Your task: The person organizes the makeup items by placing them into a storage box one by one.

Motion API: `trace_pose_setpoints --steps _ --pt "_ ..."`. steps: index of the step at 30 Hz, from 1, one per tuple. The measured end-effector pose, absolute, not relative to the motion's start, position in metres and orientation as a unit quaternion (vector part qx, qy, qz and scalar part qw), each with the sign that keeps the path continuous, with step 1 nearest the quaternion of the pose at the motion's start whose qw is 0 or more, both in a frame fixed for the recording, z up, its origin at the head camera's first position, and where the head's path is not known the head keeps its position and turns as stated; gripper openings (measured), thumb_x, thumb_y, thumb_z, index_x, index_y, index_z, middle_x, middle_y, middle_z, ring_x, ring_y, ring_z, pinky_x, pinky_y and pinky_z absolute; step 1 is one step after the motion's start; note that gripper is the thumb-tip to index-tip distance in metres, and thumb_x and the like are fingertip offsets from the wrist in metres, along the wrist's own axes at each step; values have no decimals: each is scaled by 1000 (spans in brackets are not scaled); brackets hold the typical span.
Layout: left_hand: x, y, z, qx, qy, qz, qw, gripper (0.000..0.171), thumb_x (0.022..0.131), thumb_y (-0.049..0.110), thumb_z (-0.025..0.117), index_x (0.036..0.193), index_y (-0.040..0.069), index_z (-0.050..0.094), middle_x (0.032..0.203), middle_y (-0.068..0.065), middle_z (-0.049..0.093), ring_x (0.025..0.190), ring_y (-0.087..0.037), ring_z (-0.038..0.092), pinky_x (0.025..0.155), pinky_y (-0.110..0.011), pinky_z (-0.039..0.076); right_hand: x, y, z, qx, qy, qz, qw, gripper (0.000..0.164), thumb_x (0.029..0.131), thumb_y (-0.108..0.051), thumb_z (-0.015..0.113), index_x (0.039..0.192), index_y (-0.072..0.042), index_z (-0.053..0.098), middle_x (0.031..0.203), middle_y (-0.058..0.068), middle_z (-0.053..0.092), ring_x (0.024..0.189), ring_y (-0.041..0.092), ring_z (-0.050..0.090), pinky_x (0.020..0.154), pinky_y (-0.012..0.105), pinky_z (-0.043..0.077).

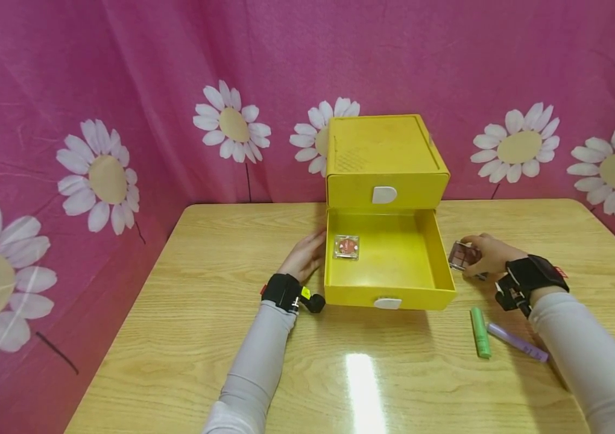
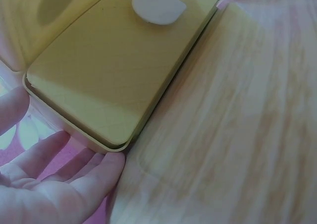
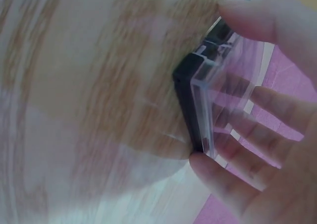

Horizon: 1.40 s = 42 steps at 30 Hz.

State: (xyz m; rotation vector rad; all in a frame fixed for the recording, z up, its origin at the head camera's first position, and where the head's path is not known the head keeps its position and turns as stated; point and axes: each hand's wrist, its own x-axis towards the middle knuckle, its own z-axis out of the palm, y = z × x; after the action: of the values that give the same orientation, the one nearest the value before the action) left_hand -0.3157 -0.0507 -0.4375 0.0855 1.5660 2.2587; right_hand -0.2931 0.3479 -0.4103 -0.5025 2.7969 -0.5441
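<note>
An eyeshadow palette with a clear lid and dark base is at the right of the yellow two-drawer box. My right hand grips it by its edges; in the right wrist view the thumb is at one edge and the fingers are at the opposite one, close over the table. The lower drawer is pulled out, with a small square compact of reddish powder at its left. My left hand rests against the box's left side, its fingertips touching the yellow edge in the left wrist view.
A green tube and a purple tube lie on the wooden table, near the right forearm. The upper drawer is closed. Behind the table hangs a pink curtain with daisies.
</note>
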Motion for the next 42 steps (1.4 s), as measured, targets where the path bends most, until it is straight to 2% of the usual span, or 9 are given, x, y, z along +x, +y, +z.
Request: trace_pose_setpoints --steps 8,16,22,28,35,38,42 --pt "-316 -51 -439 29 561 804 195 47 99 18 41 143 7 29 149 -9 24 135 -26 23 109 -45 20 -291 349 -396 -184 954 -193 137 76 69 -25 79 122 16 42 94 19 58 76 22 53 64 33 47" --pt "-316 -51 -436 29 563 803 195 47 99 18 42 143 7 30 149 -10 24 135 -25 25 109 -45 22 -278 343 -353 -190 956 -193 116 68 71 -20 78 120 14 44 95 17 55 79 23 51 64 33 45" --pt "-317 -51 -437 27 566 800 196 48 99 18 42 144 8 28 149 -9 25 135 -24 24 109 -43 23 -265 331 -322 -208 956 -178 106 69 71 -21 78 122 10 44 98 14 54 81 22 50 66 32 46" --pt "-317 -51 -438 26 562 803 197 48 99 18 42 144 9 28 149 -9 25 136 -23 24 109 -43 21 -251 320 -298 -246 947 -189 89 68 70 -17 78 123 9 43 97 12 55 79 18 50 62 26 46" --pt "-318 -51 -438 20 565 801 194 48 98 19 43 143 9 30 148 -9 27 135 -23 26 109 -43 23 -242 302 -278 -315 933 -172 41 67 67 -16 80 121 6 47 99 8 52 79 15 46 62 23 43" --pt "-318 -51 -438 23 567 800 195 48 99 19 42 144 9 29 148 -9 27 135 -23 25 109 -43 22 -240 290 -268 -326 928 -173 49 66 68 -17 80 122 5 47 99 7 50 80 15 45 63 23 42" --pt "-318 -51 -438 24 569 798 198 48 99 19 41 144 9 28 149 -9 26 136 -23 23 110 -44 19 -239 269 -256 -317 932 -155 87 69 68 -22 80 124 2 47 106 10 50 87 19 46 69 29 44"
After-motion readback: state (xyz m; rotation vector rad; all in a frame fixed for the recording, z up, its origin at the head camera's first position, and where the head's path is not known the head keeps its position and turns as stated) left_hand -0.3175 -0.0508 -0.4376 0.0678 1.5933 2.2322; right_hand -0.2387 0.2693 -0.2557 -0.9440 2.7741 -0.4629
